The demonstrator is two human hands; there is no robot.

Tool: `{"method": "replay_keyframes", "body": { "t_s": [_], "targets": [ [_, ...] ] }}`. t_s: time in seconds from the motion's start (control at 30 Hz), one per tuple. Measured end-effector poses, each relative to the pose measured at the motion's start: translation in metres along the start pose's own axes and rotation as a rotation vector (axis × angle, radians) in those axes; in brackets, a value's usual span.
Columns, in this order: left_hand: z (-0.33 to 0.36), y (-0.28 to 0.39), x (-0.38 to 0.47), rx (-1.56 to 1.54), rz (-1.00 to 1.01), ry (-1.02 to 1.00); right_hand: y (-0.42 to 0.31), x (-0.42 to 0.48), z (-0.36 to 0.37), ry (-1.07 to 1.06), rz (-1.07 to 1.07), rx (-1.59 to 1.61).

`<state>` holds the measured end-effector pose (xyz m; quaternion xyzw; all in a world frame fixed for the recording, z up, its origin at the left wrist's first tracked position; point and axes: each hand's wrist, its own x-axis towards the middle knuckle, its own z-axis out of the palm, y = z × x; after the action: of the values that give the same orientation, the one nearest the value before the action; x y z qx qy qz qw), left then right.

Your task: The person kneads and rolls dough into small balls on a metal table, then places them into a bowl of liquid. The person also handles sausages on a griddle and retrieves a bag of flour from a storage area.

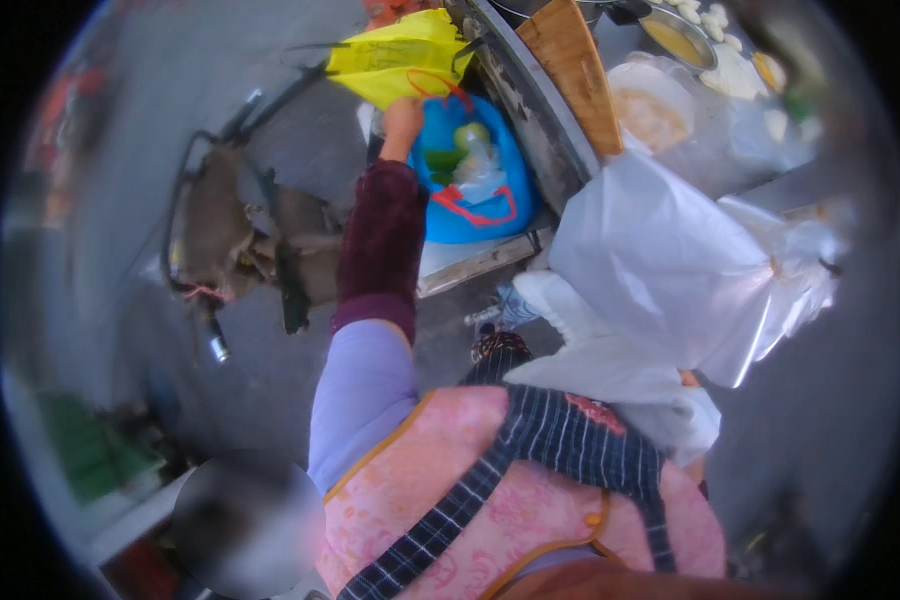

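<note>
My left hand (403,124) reaches forward, its fingers curled at the lower edge of a bright yellow bag (397,56) and beside the rim of a blue plastic basket (521,161) with red handles. Whether it grips the bag or only touches it cannot be seen. In the basket lie green produce (442,161) and a clear plastic bag (480,176). Only a small patch of my right hand (689,379) shows, at the edge of white plastic bags (607,367); the rest is hidden by the plastic. A large translucent plastic sheet (652,240) spreads just ahead of it.
A wooden board (574,71) leans at the worktop's edge (540,82). Behind it stand a metal bowl of yellow liquid (679,39) and a plastic-lined container of pale food (649,112). A cart-like metal frame (172,217) with brown cloth stands on the left.
</note>
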<state>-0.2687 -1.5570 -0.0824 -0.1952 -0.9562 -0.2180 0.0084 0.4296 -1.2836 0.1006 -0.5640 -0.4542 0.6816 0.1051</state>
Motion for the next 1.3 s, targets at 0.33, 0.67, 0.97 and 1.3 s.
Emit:
{"method": "replay_keyframes", "body": {
  "t_s": [0.33, 0.67, 0.97, 1.3],
  "targets": [
    [-0.017, -0.009, -0.04, -0.149, 0.162, 0.004, -0.012, 0.027, -0.006, -0.018, -0.181, 0.053],
    [-0.091, -0.065, -0.31, -0.111, -0.045, 0.366, -0.067, 0.053, 0.023, 0.061, -0.667, 0.112],
    [-0.04, 0.14, -0.328, -0.476, 0.432, -0.598, -0.047, 0.062, 0.065, -0.01, -0.927, 0.0],
    [-0.078, 0.44, -0.216, -0.96, 1.033, -0.602, -0.064, 0.047, 0.093, -0.075, -0.939, 0.109]
  ]
}}
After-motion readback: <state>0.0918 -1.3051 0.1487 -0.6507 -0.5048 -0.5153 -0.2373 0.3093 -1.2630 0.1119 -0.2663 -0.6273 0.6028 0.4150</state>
